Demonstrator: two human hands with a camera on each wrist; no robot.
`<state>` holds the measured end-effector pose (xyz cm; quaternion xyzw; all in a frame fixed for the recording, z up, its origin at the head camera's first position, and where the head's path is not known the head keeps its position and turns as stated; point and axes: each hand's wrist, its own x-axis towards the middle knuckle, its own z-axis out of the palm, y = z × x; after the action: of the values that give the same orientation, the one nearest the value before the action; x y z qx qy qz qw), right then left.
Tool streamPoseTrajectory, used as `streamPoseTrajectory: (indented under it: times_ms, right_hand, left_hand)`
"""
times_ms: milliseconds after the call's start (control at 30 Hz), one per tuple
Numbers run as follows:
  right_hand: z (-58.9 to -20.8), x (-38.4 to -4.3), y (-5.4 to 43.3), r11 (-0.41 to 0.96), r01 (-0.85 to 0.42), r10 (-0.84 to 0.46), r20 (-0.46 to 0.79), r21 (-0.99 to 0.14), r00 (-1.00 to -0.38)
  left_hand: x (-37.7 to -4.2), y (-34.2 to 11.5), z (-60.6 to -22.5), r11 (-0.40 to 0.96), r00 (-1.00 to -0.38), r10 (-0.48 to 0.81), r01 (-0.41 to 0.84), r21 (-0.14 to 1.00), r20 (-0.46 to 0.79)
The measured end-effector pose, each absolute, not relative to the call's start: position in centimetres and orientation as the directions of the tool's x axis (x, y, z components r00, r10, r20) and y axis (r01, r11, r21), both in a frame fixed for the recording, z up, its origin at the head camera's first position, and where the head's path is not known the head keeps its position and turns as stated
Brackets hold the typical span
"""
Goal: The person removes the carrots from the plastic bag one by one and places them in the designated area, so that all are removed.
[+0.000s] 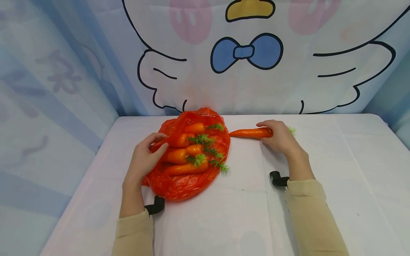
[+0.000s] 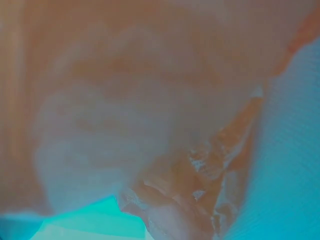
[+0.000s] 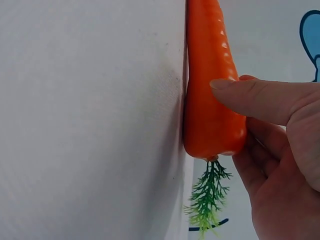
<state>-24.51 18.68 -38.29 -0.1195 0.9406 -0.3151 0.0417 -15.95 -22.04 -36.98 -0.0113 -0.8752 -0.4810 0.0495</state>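
Observation:
A red plastic bag (image 1: 179, 186) lies opened out on the left of the table, with several orange carrots (image 1: 176, 156) with green tops inside it. My left hand (image 1: 145, 156) holds the bag's near-left edge between thumb and fingers; the left wrist view is blurred, with crinkled bag plastic (image 2: 225, 155) low in it. To the right of the bag, a single carrot (image 1: 251, 133) lies on the cloth, its tip pointing left at the bag's edge. My right hand (image 1: 280, 137) grips its thick end, thumb (image 3: 240, 95) on one side, green top hanging past the fingers.
A white cloth covers the table (image 1: 217, 224). Behind it hangs a curtain (image 1: 198, 85) printed with a cartoon figure and a blue bow tie. Another pale blue curtain (image 1: 48, 106) runs along the left side. Black camera mounts (image 1: 278, 179) sit at both wrists.

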Motion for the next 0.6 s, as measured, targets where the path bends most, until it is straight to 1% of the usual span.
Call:
streamPoseTrajectory:
  times_ms: [400,600]
  right_hand:
    - [-37.5,-24.2,18.5,0.748,-0.209,-0.253,0.021,-0.63,-0.967]
    - [-36.8,-23.9,17.8,0.729,-0.242,-0.27,0.056,-0.64,-0.961]
  left_hand:
    - [-15.9,-22.1,-36.9,0.533,-0.995,-0.035,0.063,0.844,0.097]
    - [-15.9,-22.1,-36.9,0.534,-0.995,-0.037,0.061,0.843,0.096]
